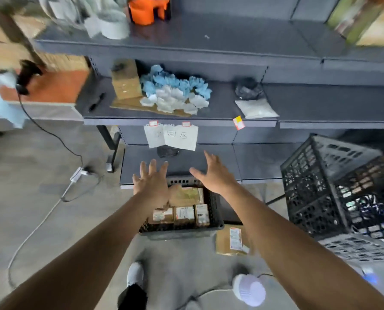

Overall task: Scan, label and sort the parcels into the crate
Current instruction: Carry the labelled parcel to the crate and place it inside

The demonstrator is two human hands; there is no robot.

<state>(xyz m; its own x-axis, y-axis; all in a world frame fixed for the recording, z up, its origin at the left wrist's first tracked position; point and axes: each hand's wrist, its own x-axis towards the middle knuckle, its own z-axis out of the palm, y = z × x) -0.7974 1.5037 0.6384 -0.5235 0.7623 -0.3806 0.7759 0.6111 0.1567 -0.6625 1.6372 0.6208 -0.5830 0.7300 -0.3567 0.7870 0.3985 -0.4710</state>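
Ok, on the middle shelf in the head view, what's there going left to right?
Tan cardboard box → heap of crumpled blue and white gloves → black plastic bag, with a clear bag of white powder just in front of it.

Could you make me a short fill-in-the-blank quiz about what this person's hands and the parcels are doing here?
1. Both the left hand and the right hand have their fingers ____ and grip nothing.
2. The black crate below the hands stands on the ____.
3. One brown parcel lies outside that crate, on its ____ side as the person sees it.
4. The blue and white gloves lie in a heap on a ____.

Missing words: spread; floor; right; shelf
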